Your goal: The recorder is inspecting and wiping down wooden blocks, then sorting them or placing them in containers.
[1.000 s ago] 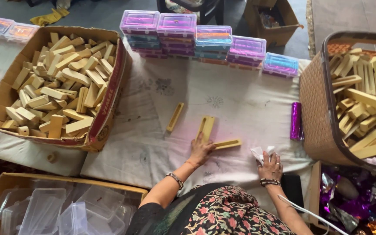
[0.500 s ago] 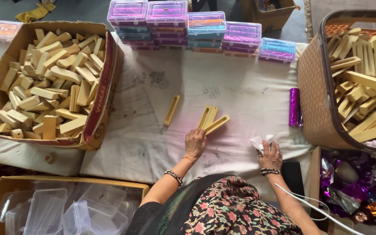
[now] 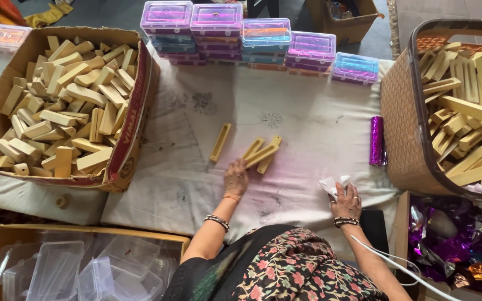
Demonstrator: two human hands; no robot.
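My left hand [image 3: 235,177] has nudged the pale wooden sticks [image 3: 262,154] together mid-frame, fingers spread on them; right hand [image 3: 346,202] pinches crumpled white cloth [image 3: 333,185].

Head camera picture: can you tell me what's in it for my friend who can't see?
A person's left hand touches a few wooden blocks on a white cloth-covered table, while the right hand holds a crumpled white cloth. A cardboard box and a woven basket at the sides are full of similar blocks, with purple-lidded plastic cases stacked behind.
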